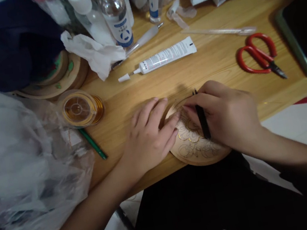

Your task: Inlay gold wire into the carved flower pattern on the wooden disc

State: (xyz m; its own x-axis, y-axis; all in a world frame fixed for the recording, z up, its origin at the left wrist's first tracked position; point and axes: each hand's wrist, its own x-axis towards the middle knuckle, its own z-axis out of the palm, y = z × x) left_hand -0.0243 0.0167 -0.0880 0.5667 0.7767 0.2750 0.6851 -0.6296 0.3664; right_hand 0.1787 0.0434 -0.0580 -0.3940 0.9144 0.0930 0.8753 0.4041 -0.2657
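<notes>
A round, pale wooden disc (191,158) lies at the table's front edge, with drawn floral outlines and thin gold wire along some of them. My left hand (151,137) lies over the disc's left side, fingers stretched out and fingertips on its surface. Above the right half is my right hand (224,112), closed, with slim black tweezers (203,122) held in it, their narrow points toward the far side. Its thumb and forefinger meet close to the drawing; whether something tiny is between them is hidden.
Behind the disc lie a glue tube (168,55) and crumpled tissue (93,54), with bottles (117,18) further back. A gold wire spool (81,108) and green stick (93,143) are left, beside plastic bags (33,172). Red-handled cutters (259,56) and a phone (305,32) lie right.
</notes>
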